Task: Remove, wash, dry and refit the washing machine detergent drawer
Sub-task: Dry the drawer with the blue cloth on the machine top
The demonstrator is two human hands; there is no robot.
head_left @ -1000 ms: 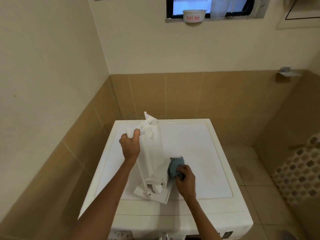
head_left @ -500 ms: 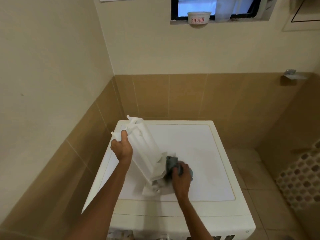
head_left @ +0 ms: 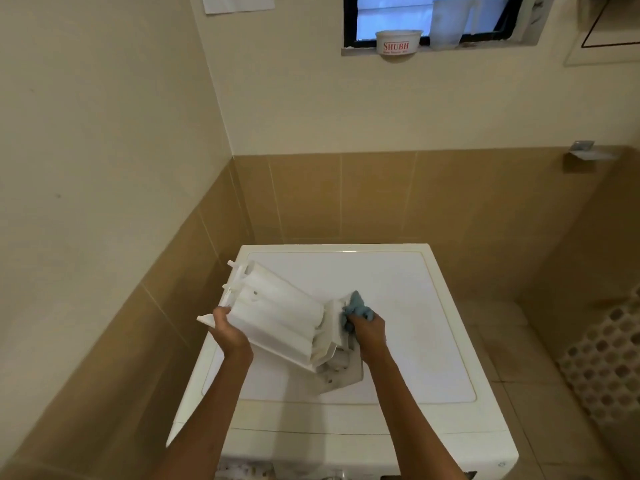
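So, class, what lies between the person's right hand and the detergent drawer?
A blue cloth, held in the right hand against the front end of the detergent drawer; the head view shows it.

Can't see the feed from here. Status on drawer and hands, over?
Left hand grips detergent drawer, tilted over washing machine top. Right hand presses blue cloth against its front panel. Nothing blocking.

Up on the window ledge ahead of me sits a round white plastic tub (head_left: 398, 45) with "SHUBH" printed in red; the smaller line beneath is unreadable.
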